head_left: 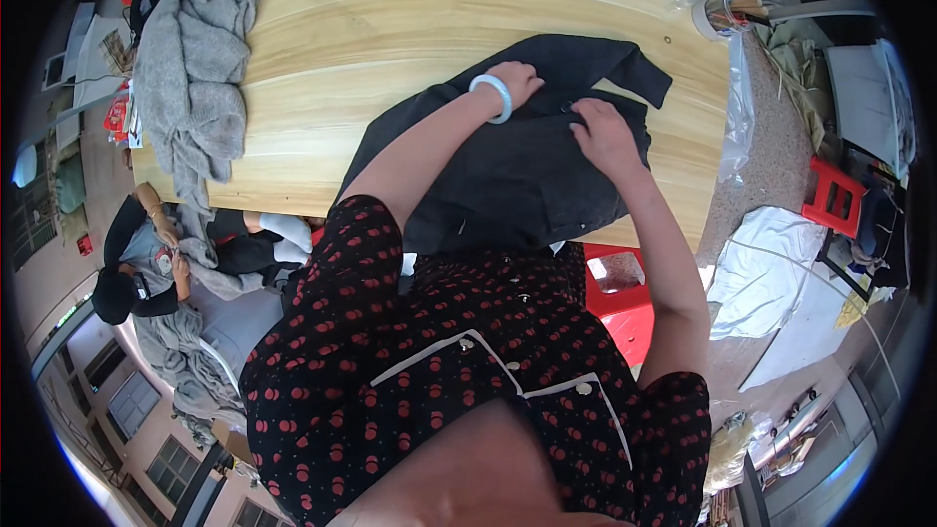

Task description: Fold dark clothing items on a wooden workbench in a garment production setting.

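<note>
A black garment lies on the wooden table in front of me, one sleeve-like part stretching toward the far right. My left hand, with a pale bangle on its wrist, rests on its upper part; the fingers are curled into the cloth. To the right, my right hand lies on the garment with thumb and forefinger apart. Beside its fingertips is a small dark round piece that looks like a button. The garment's near edge reaches my lap side of the table.
Grey knitted cloth hangs over the table's left edge. A seated person handles grey cloth at the left. A container of sticks stands at the table's right edge. Red stools and white cloth are at the right.
</note>
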The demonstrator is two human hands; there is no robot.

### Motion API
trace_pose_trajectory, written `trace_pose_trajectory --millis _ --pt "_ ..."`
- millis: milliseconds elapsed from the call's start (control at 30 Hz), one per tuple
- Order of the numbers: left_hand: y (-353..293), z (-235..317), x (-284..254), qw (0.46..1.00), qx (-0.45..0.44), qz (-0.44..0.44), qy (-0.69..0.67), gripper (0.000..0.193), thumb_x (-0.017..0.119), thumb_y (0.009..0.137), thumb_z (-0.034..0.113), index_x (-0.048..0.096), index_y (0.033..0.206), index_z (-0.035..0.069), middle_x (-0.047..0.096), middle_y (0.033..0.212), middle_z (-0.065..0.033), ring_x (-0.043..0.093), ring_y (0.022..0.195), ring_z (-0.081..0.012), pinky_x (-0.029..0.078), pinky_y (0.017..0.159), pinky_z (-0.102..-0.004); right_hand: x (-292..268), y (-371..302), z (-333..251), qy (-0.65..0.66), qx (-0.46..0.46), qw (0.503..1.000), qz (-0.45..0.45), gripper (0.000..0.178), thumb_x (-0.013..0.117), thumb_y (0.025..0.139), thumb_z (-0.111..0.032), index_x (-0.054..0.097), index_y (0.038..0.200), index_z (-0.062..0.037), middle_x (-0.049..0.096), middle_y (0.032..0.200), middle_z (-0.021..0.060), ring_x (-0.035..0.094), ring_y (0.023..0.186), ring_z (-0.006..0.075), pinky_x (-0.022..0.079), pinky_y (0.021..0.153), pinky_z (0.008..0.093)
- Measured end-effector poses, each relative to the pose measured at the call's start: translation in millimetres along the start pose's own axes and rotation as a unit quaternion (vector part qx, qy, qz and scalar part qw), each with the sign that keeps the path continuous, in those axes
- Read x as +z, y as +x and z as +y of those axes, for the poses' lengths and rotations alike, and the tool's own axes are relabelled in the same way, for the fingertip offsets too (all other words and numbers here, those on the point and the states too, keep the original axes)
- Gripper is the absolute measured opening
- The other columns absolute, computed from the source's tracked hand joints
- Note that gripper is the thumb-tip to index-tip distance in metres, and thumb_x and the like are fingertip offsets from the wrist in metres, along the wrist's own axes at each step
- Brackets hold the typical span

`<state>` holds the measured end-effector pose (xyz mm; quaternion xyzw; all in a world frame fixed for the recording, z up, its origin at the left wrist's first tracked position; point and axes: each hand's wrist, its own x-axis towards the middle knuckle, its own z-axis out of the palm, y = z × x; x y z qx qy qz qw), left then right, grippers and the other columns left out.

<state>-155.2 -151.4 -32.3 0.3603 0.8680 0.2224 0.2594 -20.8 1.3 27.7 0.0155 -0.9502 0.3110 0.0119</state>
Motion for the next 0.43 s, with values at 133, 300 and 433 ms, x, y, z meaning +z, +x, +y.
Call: trace_pose_trajectory --millis 133,300,433 --pt "23.5 27.1 12.4 0.994 -0.045 -0.083 -0.047 0.034 0.054 0.077 0.038 0.06 0.084 0.005 0.06 0.085 -0.0159 0.056 0.084 -0.0307 0.044 0.074 -0.036 15.5 7.7 10.5 -0.109 0.026 0.989 -0.096 0.026 0.061 0.069 -0.011 0.053 0.092 -0.003 0.055 0.088 0.0126 0.052 0.089 0.0289 0.038 0.084 0.0383" --pt "18.2 25.5 18.5 0.994 -0.033 -0.088 -0.063 0.04 0.061 0.07 0.041 0.06 0.087 0.005 0.059 0.085 -0.0172 0.056 0.083 -0.0303 0.043 0.074 -0.0352 7.1 -1.4 7.0 -0.108 0.028 0.98 -0.168 0.022 0.061 0.069 -0.015 0.057 0.088 -0.0051 0.054 0.081 0.0117 0.053 0.085 0.0278 0.037 0.083 0.0385" --pt "17.6 33.3 13.5 0.981 -0.034 -0.181 -0.055 0.044 0.062 0.069 0.041 0.06 0.095 0.006 0.058 0.096 -0.0158 0.054 0.093 -0.0297 0.041 0.082 -0.0357 4.1 -8.2 -0.2 -0.081 0.047 0.986 -0.141 0.015 0.059 0.072 -0.017 0.059 0.082 -0.0053 0.055 0.081 0.013 0.054 0.085 0.0277 0.037 0.083 0.0396"
